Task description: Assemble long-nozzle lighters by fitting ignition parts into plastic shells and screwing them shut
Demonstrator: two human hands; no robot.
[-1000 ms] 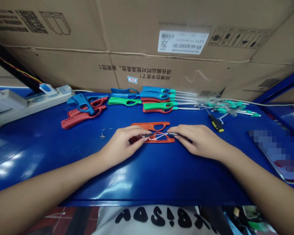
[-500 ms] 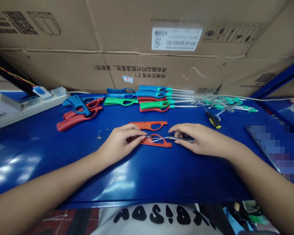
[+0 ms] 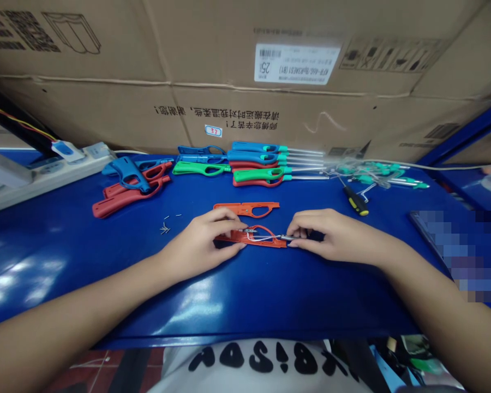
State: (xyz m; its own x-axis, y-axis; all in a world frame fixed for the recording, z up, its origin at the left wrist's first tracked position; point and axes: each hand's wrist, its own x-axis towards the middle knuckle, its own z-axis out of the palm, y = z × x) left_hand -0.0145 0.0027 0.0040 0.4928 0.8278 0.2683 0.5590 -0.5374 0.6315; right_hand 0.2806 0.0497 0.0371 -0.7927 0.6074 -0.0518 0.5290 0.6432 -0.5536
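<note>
An orange lighter shell half (image 3: 251, 238) lies open on the blue table, with a white wire (image 3: 265, 238) across it. My left hand (image 3: 213, 237) is at its left end, thumb and fingers apart around the shell, fingertips at a small metal part (image 3: 250, 231). At the shell's right end, my right hand (image 3: 321, 232) pinches a thin metal tube (image 3: 287, 237); the rest of the tube is hidden by the hand. A second orange shell half (image 3: 249, 209) lies just behind, untouched.
Blue, green and red lighter bodies (image 3: 257, 176) line the back beside a cardboard box (image 3: 213, 54). A screwdriver (image 3: 357, 201) lies right of them, near teal-tipped parts (image 3: 393, 173). Small screws (image 3: 165, 228) are left of my left hand; a power strip (image 3: 45, 180) stands far left.
My right hand has brought the metal tube slightly left and down to the shell's end. My left thumb has moved down, away from the fingers, to the shell's lower edge.
</note>
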